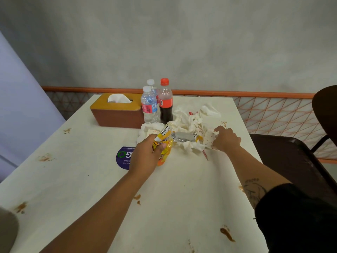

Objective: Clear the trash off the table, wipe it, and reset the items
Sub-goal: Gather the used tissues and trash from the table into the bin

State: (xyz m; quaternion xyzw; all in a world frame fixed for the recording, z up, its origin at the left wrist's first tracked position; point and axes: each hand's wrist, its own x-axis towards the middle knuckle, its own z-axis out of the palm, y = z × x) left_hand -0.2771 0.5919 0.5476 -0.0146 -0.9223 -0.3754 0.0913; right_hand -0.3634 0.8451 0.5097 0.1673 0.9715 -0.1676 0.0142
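1. Mid-table, the left hand (145,154) is fisted round a yellow wrapper (164,147); the right hand (227,138) pinches dotted paper (209,141).
2. Step, I judge: gathering trash. Crumpled napkins (187,123) lie between and just beyond both grips.
3. Next: bunch everything together, lift it clear.
4. White table (164,207), brown sauce smears (227,233) nearer than the grips; bottles (157,105) and tissue box (116,111) beyond; grey wall (182,42).

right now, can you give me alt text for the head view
A left hand grips a yellow snack wrapper while the right hand gathers a dotted paper wrapper on a stained white table, near a tissue box and three bottles.
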